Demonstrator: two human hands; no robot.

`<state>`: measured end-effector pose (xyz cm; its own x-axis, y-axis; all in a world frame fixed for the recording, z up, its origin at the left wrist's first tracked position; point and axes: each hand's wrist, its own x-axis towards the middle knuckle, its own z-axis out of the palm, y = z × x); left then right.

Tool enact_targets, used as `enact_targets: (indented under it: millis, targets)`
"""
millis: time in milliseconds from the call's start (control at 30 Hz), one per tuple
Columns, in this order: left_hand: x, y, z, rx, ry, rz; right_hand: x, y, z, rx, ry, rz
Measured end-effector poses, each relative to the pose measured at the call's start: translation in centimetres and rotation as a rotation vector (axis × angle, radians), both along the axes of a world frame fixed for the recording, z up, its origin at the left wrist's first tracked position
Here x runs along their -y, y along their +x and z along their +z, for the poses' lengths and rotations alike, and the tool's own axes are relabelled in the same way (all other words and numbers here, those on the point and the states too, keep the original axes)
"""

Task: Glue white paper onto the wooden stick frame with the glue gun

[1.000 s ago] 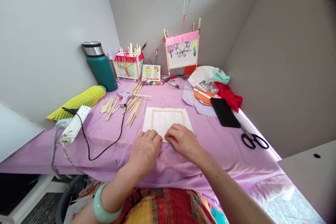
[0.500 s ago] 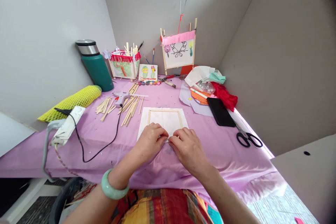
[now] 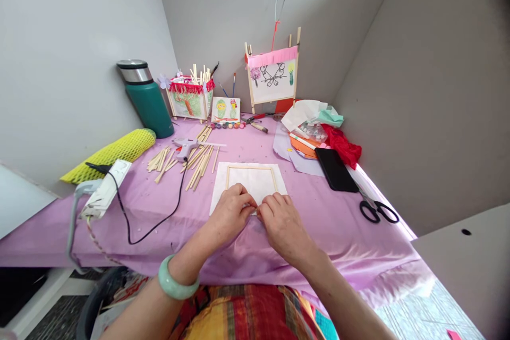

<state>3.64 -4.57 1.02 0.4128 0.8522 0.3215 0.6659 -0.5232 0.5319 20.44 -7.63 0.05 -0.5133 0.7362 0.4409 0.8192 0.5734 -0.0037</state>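
A white paper sheet (image 3: 255,180) lies on the purple tablecloth (image 3: 326,218) with a rectangle of thin wooden sticks (image 3: 250,168) laid on it. My left hand (image 3: 231,212) and my right hand (image 3: 281,220) rest side by side on the near edge of the sheet. Both hands have curled fingers pressed down on the near stick of the frame, which they hide. A pale green bangle (image 3: 175,281) sits on my left wrist.
A pile of loose sticks (image 3: 195,159) and a glue gun (image 3: 185,147) with a black cord lie left of the sheet, beside a power strip (image 3: 105,191) and yellow foam net (image 3: 111,154). A green flask (image 3: 146,98), decorated lanterns (image 3: 273,71), a phone (image 3: 337,169) and scissors (image 3: 378,211) stand around.
Both hands have slid forward onto the sheet and drawn closer together, fingertips meeting at the near stick. The view shifted slightly.
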Motion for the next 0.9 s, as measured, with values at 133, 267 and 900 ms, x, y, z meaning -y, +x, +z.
enact_targets:
  millis: [133,267,900]
  targets:
    - [0.1,0.0,0.1,0.024,-0.026,0.006,0.5,2.3,0.3,-0.276,-0.044,-0.061]
    - [0.2,0.0,0.3,0.030,-0.045,-0.003,1.4,4.5,0.8,-0.373,-0.005,-0.136]
    - [-0.1,0.4,-0.2,-0.015,-0.037,0.032,0.6,2.0,-0.7,-0.055,0.048,-0.075]
